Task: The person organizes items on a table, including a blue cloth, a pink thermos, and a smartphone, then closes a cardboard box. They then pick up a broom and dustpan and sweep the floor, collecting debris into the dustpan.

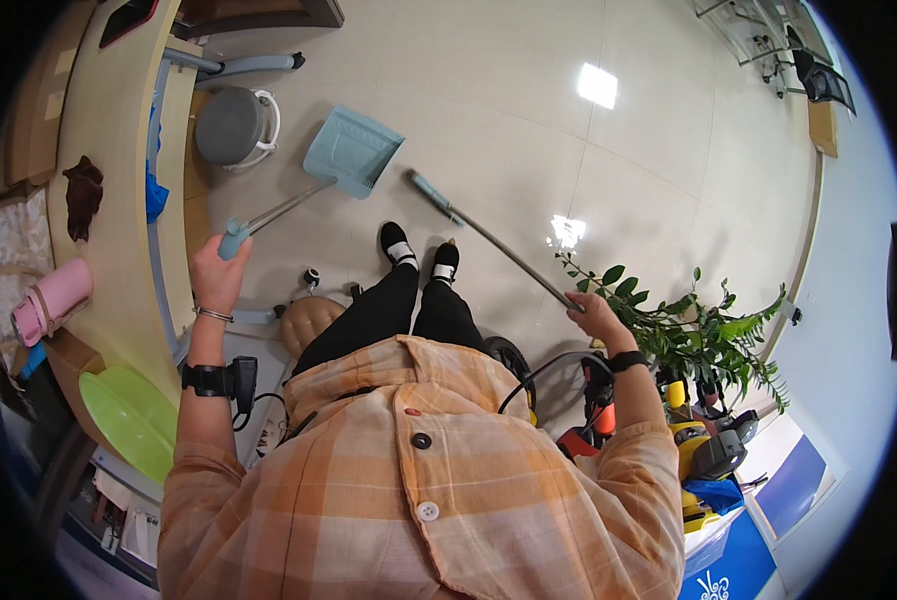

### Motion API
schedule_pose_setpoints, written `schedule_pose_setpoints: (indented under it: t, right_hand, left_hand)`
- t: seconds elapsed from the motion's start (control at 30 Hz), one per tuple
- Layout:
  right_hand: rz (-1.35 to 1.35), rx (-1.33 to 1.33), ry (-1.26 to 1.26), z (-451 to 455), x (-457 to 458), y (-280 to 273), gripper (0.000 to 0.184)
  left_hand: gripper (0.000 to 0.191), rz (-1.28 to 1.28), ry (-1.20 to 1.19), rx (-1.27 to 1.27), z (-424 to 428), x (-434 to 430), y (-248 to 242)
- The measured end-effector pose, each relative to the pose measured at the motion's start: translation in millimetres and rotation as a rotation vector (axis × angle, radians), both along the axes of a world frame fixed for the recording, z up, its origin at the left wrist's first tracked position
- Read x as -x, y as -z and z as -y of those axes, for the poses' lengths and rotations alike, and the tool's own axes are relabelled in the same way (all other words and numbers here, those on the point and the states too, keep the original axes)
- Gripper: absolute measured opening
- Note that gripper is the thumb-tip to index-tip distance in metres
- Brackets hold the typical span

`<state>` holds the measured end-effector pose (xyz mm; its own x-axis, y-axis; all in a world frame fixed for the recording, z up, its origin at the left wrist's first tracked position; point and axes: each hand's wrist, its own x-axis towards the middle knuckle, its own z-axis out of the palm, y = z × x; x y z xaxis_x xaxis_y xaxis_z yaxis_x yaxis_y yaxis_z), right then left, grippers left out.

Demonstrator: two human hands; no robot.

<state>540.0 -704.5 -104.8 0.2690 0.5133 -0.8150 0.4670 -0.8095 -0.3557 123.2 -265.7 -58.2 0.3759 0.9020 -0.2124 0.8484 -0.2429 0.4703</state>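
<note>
My left hand point(218, 271) grips the blue plastic top of a long-handled dustpan point(352, 147). Its light blue pan rests on the tiled floor ahead of my feet, with the open lip turned to the right. In my right hand point(600, 321) is the upper end of a broom's metal handle point(514, 258). The broom head point(435, 198), light blue with dark bristles, is down at the floor between the dustpan and my shoes. A gap of floor separates the broom head from the pan's lip.
A grey round stool point(229, 126) stands left of the dustpan, beside a pale wooden table point(122, 135). Near my left leg is a tan cushioned stool point(309, 324). A leafy potted plant point(707, 322) spreads past my right hand, with yellow and black equipment point(707, 450) behind it.
</note>
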Motion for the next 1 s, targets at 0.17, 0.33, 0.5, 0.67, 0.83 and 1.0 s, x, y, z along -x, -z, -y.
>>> schedule_pose_setpoints:
  t: [0.17, 0.33, 0.5, 0.67, 0.83, 1.0]
  right_hand:
    - [-0.101, 0.239, 0.171, 2, -20, -22, 0.043]
    - [-0.210, 0.349, 0.177, 27, -25, -3, 0.045]
    - [0.194, 0.161, -0.195, 41, -33, 11, 0.042]
    - [0.305, 0.221, -0.278, 17, -29, -10, 0.043]
    - [0.155, 0.170, -0.179, 26, -8, -27, 0.043]
    - [0.006, 0.104, -0.034, 65, -13, -21, 0.042]
  left_hand:
    - [0.025, 0.137, -0.092, 0.056, -1, 8, -3]
    - [0.024, 0.071, -0.070, 0.011, 5, 14, 4]
    - [0.026, 0.040, -0.075, 0.005, 1, 19, 2]
    - [0.026, 0.063, -0.100, 0.039, -2, 13, 9]
    - [0.027, 0.155, -0.060, 0.011, -1, 9, 23]
    - [0.028, 0.092, -0.002, 0.019, 2, 2, 33]
